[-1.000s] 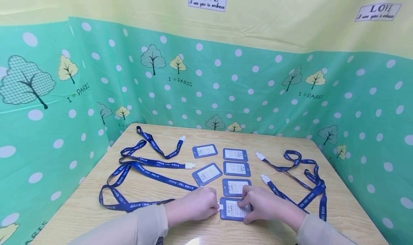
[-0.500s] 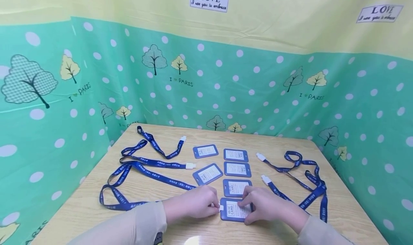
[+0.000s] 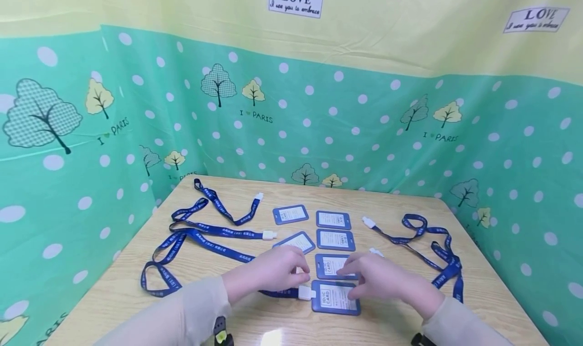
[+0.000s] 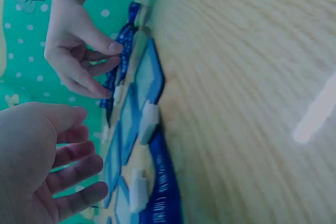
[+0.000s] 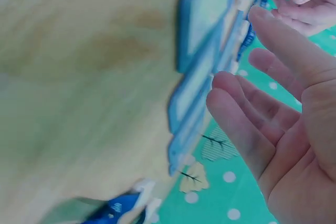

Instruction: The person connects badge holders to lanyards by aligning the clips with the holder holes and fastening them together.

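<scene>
Nearest the table's front lies a blue badge holder with a white insert marked ID/IC CARD. The white clip of a navy lanyard meets its slot end. Just above that clip hovers my left hand, its fingers loosely bent around nothing, as the left wrist view also shows. My right hand is over the right end of the same holder, thumb and fingers spread apart; in the right wrist view its palm holds nothing. Part of a second badge holder shows behind the right hand's fingertips.
Several more badge holders lie in two columns toward the back. Navy lanyards with white clips are spread at the left and right of the wooden table. A green dotted curtain surrounds it.
Both hands have come up off the front badge holder and its clip. The left hand has let go of the lanyard clip, which now shows; the right hand has let go of the holder.
</scene>
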{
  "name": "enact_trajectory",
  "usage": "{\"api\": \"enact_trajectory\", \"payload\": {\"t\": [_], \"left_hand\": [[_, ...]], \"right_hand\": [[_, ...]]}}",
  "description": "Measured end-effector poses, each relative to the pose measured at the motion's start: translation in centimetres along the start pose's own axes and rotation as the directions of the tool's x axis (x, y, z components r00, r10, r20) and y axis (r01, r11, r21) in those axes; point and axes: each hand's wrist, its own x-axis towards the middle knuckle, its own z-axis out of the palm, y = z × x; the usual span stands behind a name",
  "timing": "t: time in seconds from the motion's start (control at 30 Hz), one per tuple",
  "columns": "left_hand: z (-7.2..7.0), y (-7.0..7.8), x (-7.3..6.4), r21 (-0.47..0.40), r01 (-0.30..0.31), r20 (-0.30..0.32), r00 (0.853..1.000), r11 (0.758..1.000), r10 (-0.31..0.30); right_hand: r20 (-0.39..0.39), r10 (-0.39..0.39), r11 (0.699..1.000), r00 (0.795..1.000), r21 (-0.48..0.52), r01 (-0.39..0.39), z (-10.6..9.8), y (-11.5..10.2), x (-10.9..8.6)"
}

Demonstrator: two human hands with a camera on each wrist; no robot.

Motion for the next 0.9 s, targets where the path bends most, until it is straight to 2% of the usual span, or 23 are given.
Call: {"api": "enact_trajectory", "payload": {"t": [0.23, 0.47, 0.63, 0.77, 0.9], "left_hand": [[-2.2, 0.0, 0.1, 0.005, -0.013, -0.107, 0.994, 1.000, 0.014], [-3.9, 0.3, 0.0, -0.007, 0.013, -0.157, 0.988, 1.000, -0.014], [-4.9, 0.3, 0.1, 0.018, 0.020, -0.214, 0.977, 1.000, -0.016], [-5.6, 0.3, 0.1, 0.024, 0.022, -0.266, 0.964, 0.999, -0.015], [-6.3, 0.1, 0.0, 0.033, 0.008, -0.315, 0.949, 0.999, 0.003]], "right_hand": [[-0.079, -0.058, 0.998, 0.995, -0.041, 0.055, -2.0, -0.5, -0.1], [-0.156, -0.050, 0.995, 0.986, -0.090, 0.037, -3.8, -1.0, -0.5], [-0.238, -0.079, 0.991, 0.968, -0.128, 0.050, -4.6, -1.3, -0.6], [-0.302, -0.112, 0.984, 0.947, -0.165, 0.063, -5.0, -1.1, -0.5], [-0.341, -0.140, 0.983, 0.930, -0.160, 0.089, -5.5, -1.0, -0.3]]}}
